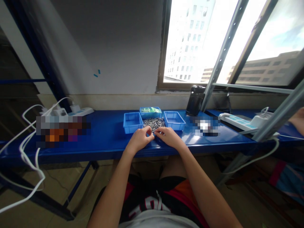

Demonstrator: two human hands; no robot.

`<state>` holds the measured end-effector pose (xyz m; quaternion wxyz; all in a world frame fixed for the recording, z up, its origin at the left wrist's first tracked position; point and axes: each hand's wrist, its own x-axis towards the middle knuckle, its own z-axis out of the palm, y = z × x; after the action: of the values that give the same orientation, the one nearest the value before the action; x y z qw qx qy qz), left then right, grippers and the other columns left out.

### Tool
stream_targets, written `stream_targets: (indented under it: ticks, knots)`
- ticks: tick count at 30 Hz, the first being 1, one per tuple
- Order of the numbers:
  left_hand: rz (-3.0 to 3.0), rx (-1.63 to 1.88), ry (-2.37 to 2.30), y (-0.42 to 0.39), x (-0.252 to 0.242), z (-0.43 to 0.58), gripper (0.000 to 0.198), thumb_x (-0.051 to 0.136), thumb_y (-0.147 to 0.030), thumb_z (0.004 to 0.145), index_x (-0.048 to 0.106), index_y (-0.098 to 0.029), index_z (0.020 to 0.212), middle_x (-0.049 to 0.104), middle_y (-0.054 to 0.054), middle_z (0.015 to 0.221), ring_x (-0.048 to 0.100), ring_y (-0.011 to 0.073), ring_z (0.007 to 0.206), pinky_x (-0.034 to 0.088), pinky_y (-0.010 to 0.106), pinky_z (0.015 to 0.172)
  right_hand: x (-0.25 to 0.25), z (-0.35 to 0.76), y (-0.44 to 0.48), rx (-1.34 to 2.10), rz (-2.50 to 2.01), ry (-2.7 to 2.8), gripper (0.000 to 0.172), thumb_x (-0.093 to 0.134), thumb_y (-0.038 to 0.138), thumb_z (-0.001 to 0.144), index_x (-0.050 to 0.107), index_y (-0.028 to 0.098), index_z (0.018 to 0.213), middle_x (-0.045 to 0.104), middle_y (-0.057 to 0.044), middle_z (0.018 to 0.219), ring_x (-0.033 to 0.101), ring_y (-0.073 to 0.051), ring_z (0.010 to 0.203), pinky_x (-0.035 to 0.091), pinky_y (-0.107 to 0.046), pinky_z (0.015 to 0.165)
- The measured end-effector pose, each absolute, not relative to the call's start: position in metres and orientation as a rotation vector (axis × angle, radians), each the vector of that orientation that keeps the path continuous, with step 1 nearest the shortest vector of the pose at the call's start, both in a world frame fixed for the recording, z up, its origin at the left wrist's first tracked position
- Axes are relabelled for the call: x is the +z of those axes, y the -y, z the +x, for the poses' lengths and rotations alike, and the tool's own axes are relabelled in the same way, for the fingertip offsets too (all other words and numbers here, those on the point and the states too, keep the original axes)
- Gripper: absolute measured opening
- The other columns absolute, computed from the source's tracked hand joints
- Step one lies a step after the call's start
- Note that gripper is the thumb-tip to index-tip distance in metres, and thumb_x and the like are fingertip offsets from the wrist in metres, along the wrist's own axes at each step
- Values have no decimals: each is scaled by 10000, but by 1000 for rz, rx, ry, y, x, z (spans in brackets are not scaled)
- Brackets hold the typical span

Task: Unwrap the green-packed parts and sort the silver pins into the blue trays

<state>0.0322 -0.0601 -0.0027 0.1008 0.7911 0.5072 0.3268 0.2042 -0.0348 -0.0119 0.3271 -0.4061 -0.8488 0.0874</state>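
My left hand [142,138] and my right hand [168,136] meet close together at the near side of a pile of small metal pieces [154,123], perhaps screws, on the blue table. Thumb and fingers are pinched on both hands, but whatever sits between the fingertips is too small to make out. A blue bin [133,129] stands left of the pile and another blue bin [175,126] right of it. Behind the pile is a third blue bin [142,114] with green and clear plastic material [151,110] in it.
White power strips lie at the left [82,112] and right [234,120], with loose white cables [26,152] at left. A black device [195,100] stands by the window. A metal post [277,110] rises at right, near another person's arm [298,122]. Blurred items flank the bins.
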Motion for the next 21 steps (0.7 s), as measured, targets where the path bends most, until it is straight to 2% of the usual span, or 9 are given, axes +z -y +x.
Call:
stream_targets:
  ticks: [12, 21]
  knots:
    - [2359, 989, -1414, 55, -7, 29, 157, 489, -285, 785, 608, -209, 854, 659, 5, 794, 588, 149, 700, 420, 223, 628, -10, 205, 36, 228, -1076, 2213, 172, 510, 238, 833, 671, 177, 832, 674, -34, 764, 572, -131, 655, 394, -220, 622]
    - [2358, 958, -1441, 56, -6, 30, 182, 484, -303, 790, 619, -203, 862, 663, 15, 802, 588, 154, 715, 422, 224, 637, -10, 205, 36, 229, -1070, 2213, 175, 506, 242, 837, 667, 175, 832, 672, -35, 772, 576, -134, 669, 398, -222, 631]
